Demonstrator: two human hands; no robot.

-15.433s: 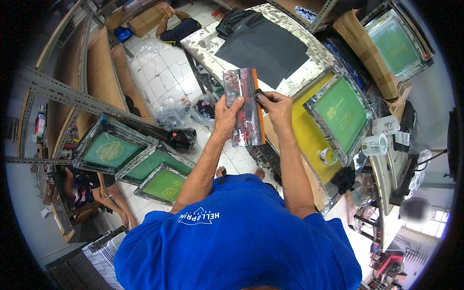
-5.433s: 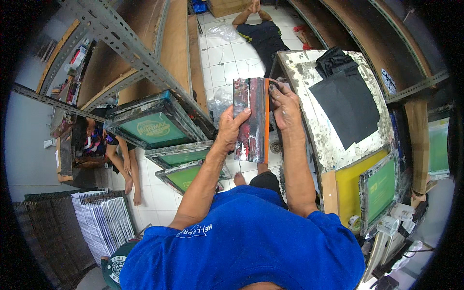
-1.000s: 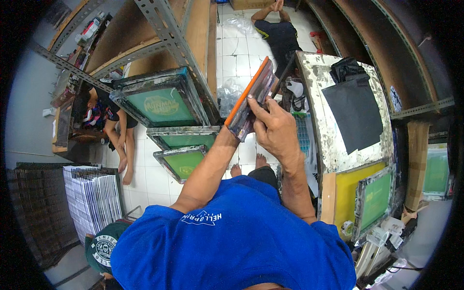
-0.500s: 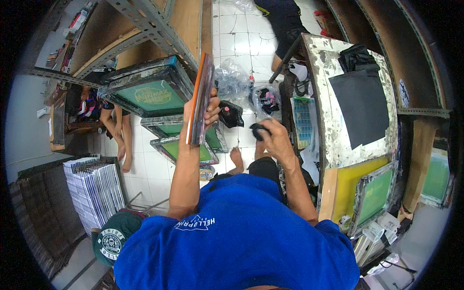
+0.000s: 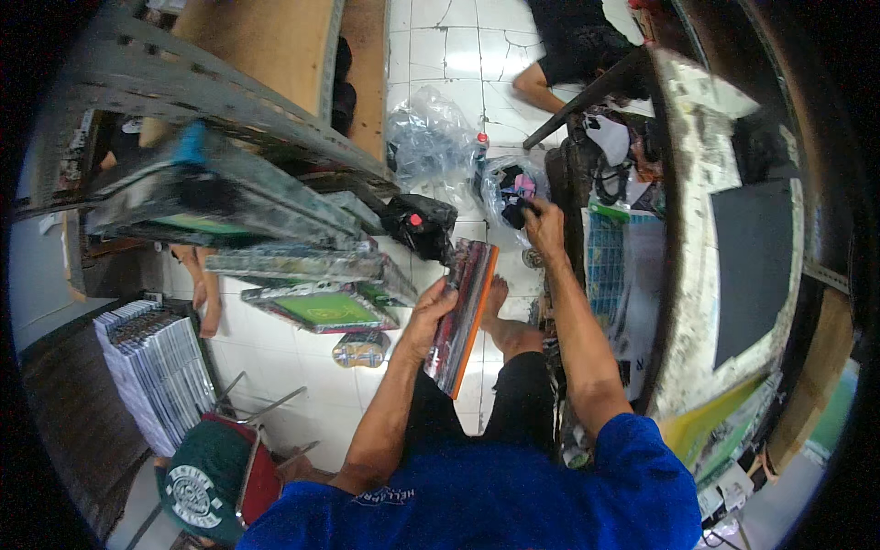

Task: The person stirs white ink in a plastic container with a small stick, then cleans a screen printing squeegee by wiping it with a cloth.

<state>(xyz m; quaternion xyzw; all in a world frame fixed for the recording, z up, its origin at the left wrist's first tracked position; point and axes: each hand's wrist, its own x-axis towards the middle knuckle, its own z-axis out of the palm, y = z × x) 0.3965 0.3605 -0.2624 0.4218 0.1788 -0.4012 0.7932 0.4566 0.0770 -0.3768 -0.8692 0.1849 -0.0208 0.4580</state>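
Note:
My left hand is closed around an ink-stained squeegee, held aslant above my legs with its orange blade edge on the right. Farther out, my right hand pinches a crumpled black cloth at the near side of a clear plastic bag. Pink and dark scraps show inside that bag. I cannot tell whether the cloth touches the bag's contents. Just left of the squeegee's far end sits a black plastic bag with a red cap on it.
Framed printing screens lean on the left below a metal rack. A stained table bounds the right. A large clear bag and a bottle stand ahead. Another person's arm reaches in at the top; bare legs show left.
My left hand has lowered the squeegee toward my legs and turned it so its orange edge faces right. My right hand has carried the black cloth over to the clear bag. The view has shifted.

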